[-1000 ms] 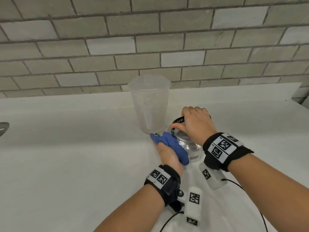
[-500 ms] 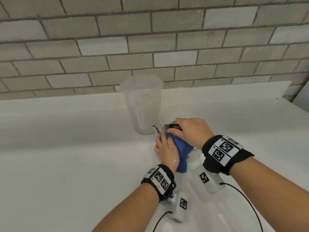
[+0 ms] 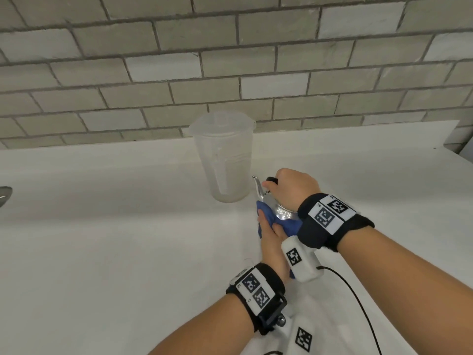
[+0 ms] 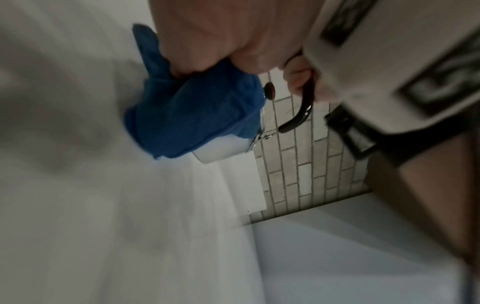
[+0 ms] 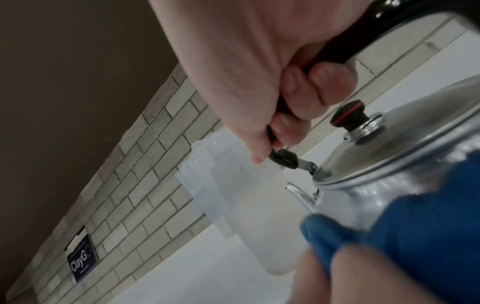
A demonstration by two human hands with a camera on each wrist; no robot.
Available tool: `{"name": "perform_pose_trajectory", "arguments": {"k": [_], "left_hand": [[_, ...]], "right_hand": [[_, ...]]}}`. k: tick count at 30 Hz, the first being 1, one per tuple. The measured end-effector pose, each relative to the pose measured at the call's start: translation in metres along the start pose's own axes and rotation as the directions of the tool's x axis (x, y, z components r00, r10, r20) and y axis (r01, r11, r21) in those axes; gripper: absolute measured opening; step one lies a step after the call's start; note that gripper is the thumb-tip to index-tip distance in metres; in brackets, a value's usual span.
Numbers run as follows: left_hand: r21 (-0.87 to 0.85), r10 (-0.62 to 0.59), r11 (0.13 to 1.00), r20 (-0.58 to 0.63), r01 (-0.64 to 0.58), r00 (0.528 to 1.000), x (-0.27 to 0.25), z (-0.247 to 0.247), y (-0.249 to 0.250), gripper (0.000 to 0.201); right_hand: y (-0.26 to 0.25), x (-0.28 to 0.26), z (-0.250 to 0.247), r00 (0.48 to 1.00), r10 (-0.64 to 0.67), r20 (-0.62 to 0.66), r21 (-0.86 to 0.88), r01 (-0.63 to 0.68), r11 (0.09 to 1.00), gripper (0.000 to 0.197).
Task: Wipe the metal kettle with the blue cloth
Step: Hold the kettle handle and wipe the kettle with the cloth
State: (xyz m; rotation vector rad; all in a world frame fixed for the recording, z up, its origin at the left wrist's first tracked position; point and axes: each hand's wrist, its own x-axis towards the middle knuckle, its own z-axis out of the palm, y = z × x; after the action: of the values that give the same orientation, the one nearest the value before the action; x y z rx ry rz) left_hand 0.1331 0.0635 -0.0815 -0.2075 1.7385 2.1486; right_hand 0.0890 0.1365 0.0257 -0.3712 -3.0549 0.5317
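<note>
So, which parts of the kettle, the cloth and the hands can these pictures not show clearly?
- Kettle base: head view, hidden by the blue cloth and right wrist band.
- Left hand fingertips: all views, buried in the cloth.
- Right hand grip on the black handle: handle cut off by the top edge, right wrist view.
- Kettle's far side: hidden in every view.
- Left wrist view: blurred.

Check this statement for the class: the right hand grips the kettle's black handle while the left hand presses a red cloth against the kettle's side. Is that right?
One detail is wrong: the cloth is blue, not red, as the right wrist view shows. The rest stands: the right hand grips the kettle's black handle, and the left hand presses the cloth against its side.
</note>
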Motion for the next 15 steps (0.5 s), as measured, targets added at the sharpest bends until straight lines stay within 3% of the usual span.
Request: {"name": "perform_pose_trajectory", "arguments": {"k": [4, 7, 10, 12, 13, 15], "left_hand": [[-0.179, -0.147, 0.970, 0.106, 0.165, 0.983, -0.025, -0.031, 0.017, 0.032], [-0.224, -0.138, 0.958, 0.188, 0.179, 0.972, -0.039, -0.068, 0.047, 0.027], [-0.209, 0.066, 0.977, 0.167, -0.030, 0.984, -0.043, -0.105, 0.087, 0.030], [0.179, 0.181, 0.959, 0.203, -0.218, 0.962, -0.038, -0.122, 0.109, 0.037], [0.453, 0.179, 0.847, 0.249, -0.278, 0.952, -0.030, -0.131, 0.115, 0.045], [0.880, 0.059, 0.433, 0.190, -0.196, 0.980, -0.001, -0.149, 0.114, 0.061]], "right_hand": [[0.003, 0.002, -0.004, 0.999, 0.023, 0.026, 0.020, -0.023, 1.000, 0.043], [0.006, 0.001, -0.005, 0.999, 0.009, 0.035, 0.040, -0.010, 0.999, 0.043], [0.005, -0.001, -0.006, 1.000, 0.002, 0.027, 0.045, -0.003, 0.999, 0.043], [0.004, -0.004, -0.007, 0.999, -0.016, 0.028, 0.046, 0.015, 0.999, 0.045], [0.003, -0.005, -0.007, 0.999, -0.031, 0.027, 0.043, 0.030, 0.999, 0.046], [0.003, -0.008, -0.008, 0.998, -0.055, 0.026, 0.035, 0.054, 0.998, 0.047]]}}
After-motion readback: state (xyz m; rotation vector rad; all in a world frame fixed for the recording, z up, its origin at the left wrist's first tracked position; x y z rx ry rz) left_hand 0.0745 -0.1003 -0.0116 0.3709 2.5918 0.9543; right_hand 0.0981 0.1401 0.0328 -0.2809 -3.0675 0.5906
